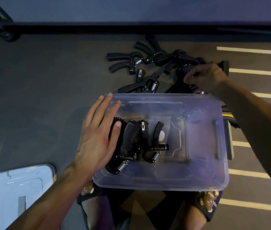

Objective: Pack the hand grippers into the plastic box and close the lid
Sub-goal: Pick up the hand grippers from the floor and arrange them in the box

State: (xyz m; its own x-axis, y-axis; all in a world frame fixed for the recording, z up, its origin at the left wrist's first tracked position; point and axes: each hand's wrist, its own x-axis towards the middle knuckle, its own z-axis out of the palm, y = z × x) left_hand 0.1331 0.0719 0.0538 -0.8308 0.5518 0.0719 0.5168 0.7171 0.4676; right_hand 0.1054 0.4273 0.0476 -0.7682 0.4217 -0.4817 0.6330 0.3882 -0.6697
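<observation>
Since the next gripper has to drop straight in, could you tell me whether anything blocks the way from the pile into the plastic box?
Nothing visible does: the plastic box is open, its lid lies apart on the floor, and its right half is bare.

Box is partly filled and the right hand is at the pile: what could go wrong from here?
1. The right hand reaches into a tangled pile; lifting one gripper may drag others along.
2. The grippers in the box crowd its left end under the left hand; stacking more there could sit too high for closing.
3. The lid lies off to the left on the floor, so closing needs a reach away.
</observation>
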